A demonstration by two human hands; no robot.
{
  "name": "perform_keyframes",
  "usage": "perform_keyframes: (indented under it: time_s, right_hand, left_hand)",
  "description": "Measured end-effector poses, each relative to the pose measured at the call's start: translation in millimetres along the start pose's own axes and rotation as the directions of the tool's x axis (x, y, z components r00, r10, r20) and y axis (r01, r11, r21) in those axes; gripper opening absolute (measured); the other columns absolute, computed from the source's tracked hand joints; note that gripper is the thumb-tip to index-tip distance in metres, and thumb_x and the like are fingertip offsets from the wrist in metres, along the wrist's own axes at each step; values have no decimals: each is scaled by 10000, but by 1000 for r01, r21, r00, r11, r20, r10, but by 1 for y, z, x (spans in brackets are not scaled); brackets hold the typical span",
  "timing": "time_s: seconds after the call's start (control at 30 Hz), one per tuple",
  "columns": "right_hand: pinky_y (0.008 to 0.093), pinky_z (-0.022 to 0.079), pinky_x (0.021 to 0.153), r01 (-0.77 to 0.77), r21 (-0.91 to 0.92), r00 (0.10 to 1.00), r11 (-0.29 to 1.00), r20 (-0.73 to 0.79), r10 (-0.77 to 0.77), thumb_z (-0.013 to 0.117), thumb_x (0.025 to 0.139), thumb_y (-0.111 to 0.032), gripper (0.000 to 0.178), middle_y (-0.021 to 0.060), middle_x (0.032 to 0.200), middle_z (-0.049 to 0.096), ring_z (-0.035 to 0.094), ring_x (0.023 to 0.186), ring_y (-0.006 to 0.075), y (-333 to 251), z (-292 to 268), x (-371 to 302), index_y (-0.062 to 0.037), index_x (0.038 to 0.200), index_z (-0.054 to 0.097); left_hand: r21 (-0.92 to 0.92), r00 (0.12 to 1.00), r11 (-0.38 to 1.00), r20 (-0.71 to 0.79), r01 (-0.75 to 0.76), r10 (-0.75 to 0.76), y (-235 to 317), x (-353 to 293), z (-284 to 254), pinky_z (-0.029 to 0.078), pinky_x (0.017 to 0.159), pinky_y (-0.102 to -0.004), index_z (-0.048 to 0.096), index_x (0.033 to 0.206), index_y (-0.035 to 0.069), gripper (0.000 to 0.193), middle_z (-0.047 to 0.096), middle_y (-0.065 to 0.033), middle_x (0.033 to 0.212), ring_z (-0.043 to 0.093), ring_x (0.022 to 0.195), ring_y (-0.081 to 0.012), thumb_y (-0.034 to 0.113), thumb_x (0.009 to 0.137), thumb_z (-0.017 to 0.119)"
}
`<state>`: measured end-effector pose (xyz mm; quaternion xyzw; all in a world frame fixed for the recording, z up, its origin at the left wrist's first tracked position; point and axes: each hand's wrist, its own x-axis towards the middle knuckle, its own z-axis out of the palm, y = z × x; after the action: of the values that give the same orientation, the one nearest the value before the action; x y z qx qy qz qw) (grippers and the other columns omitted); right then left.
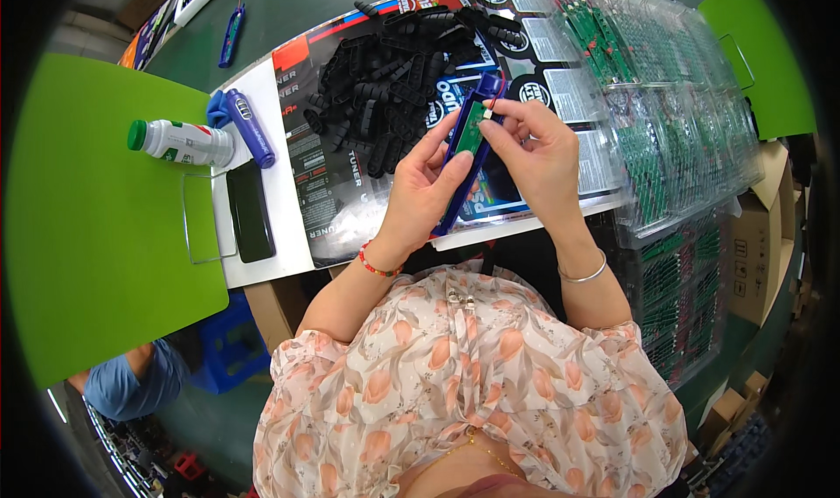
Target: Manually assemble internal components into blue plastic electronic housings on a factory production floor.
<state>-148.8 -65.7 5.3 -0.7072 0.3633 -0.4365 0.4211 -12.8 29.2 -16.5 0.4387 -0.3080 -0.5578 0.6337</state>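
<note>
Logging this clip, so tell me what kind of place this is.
Probably an electronics assembly bench: both hands fit a green circuit board into a blue casing, beside a pile of black plastic parts and clear trays of boards.

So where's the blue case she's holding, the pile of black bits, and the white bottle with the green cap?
blue case (461, 193): head view, on its lower blue edge between both hands.
pile of black bits (394, 69): head view, middle of the heap.
white bottle (188, 142): head view, on its white body.
</note>
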Motion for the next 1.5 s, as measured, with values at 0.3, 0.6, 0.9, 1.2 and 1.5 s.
perform_keyframes:
  time_s: [0.3,0.6,0.9,1.2,1.5]
  right_hand:
    - [251,501,537,55,-151,994,987,-87,-69,741,769,-27,293,47,782,605,613,612,134,-16,15,-10,-25,1054,676]
    - [264,490,511,88,-138,990,986,-94,-101,733,767,-22,311,45,759,584,588,587,133,-15,17,-5,-39,1066,651]
    - [281,469,503,120,-260,973,958,-161,-165,745,778,-72,195,40,766,592,598,575,148,-19,15,2,-41,958,677]
    - [286,487,538,-42,-48,990,998,-140,35,773,764,-130,343,49,776,600,629,612,128,-23,21,12,-25,1056,628]
    - [266,523,588,-192,86,981,978,24,191,732,791,-115,400,103,910,663,682,686,150,-13,22,8,35,1132,586]
  left_hand:
    - [68,996,997,-82,-35,40,4,4,5,523,679,-219,387,1454,52,552,657,-53,1032,608,759,-70,50,945,599]
    - [89,995,994,-72,-69,76,7,3,5,514,665,-197,418,1439,54,523,660,-50,1031,599,766,-48,-6,941,567]
    - [132,992,988,-92,-77,90,8,1,9,518,674,-208,419,1436,41,535,649,-49,1005,605,783,-62,-31,927,568]
    - [-88,997,996,-79,-4,-3,9,3,2,537,674,-247,418,1432,45,571,663,-77,1004,620,741,-111,0,901,623]
    - [-114,994,992,-85,52,-62,7,3,-3,549,690,-252,465,1390,12,549,664,-79,1012,640,775,-116,-24,873,645]
